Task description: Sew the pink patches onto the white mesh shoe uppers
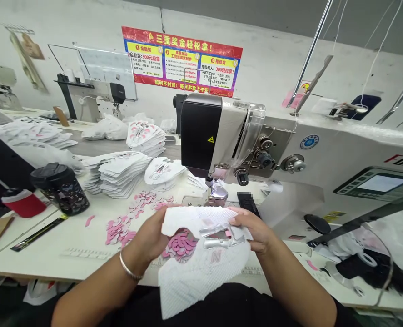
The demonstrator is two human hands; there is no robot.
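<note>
1. Hands bare, both grasping: the left hand [146, 237] and the right hand [252, 231] pinch opposite sides of a white mesh shoe upper [194, 268], holding it up just above the table.
2. Silver overlay pieces [218, 238] lie across the upper between the hands, with a small pink patch beside them and a faint letter N lower down.
3. Metal bangle [129, 268] circles the left wrist.
4. Pink cut pieces [180, 245] lie scattered directly below the upper, with a second pile [117, 229] toward the left.
5. Sewing machine [201, 136] stands just ahead, its presser foot [217, 190] beyond the hands and its control panel [375, 184] to the right.
6. White table [51, 259] also holds stacks of cut white pieces [121, 175], a black tumbler [61, 188] and a red cup [24, 203].
7. Red-and-yellow poster [181, 61] hangs on the wall.
</note>
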